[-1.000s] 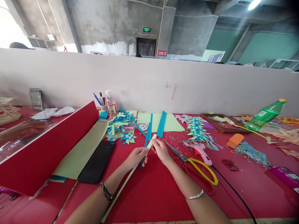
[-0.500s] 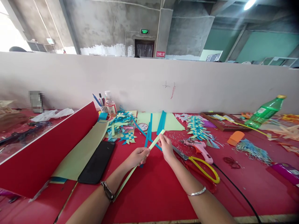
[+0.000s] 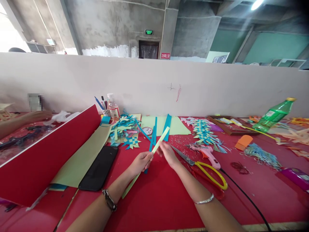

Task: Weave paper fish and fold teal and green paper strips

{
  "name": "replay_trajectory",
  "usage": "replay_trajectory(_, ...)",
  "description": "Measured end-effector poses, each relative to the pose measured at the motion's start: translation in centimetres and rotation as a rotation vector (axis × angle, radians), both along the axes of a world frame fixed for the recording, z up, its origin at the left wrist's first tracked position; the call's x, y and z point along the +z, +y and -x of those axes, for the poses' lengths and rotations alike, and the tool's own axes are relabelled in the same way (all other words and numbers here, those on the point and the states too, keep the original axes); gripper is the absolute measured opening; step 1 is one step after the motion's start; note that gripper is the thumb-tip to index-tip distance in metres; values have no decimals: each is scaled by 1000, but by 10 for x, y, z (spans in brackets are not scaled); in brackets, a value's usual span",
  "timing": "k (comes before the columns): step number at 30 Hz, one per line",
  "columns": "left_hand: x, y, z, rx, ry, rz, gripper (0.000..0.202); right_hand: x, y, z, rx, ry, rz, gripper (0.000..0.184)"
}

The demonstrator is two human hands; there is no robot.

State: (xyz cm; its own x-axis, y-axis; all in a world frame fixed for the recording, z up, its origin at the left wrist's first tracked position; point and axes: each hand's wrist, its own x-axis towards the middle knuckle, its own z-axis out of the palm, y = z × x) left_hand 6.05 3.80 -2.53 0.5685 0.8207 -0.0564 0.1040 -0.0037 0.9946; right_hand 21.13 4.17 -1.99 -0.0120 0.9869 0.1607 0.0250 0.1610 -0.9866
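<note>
A pale green paper strip [image 3: 160, 139] slants up from the red tabletop, its upper end free. Thumb and fingers of my left hand [image 3: 141, 164] pinch it around its middle, and its lower part hangs toward my wrist. Close on the strip's right side is my right hand [image 3: 169, 154], its slightly blurred fingers stretched toward the paper without gripping it. Blue paper strips [image 3: 154, 130] lie just behind my hands, one running beneath the left hand. Scissors with yellow handles [image 3: 212, 175] lie beside my right forearm.
A pink glue gun [image 3: 205, 153] with a black cable lies at right, near a woven paper piece [image 3: 204, 132]. Left are a black phone [image 3: 98, 169], a red board [image 3: 53, 154] and a heap of paper scraps [image 3: 124, 127]. Another person's arm [image 3: 24, 120] reaches in at far left.
My right hand has let go of the strip's upper end and moved slightly down. The strip stands a little higher and steeper. Another person's arm has appeared at far left.
</note>
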Motion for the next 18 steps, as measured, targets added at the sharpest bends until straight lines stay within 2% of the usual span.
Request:
replay_trajectory(3,1,-1,0,22,19,-22,40,-2,-5,8,148,-58,30,39)
replay_trajectory(6,3,-2,0,25,37,-36,40,-6,-5,9,166,-81,35,37)
replay_trajectory(15,8,-6,-1,-42,54,24,40,-7,5,-2,-74,11,11,43)
replay_trajectory(18,8,-4,1,-85,51,70,41,-8,8,-6,-200,72,-9,43)
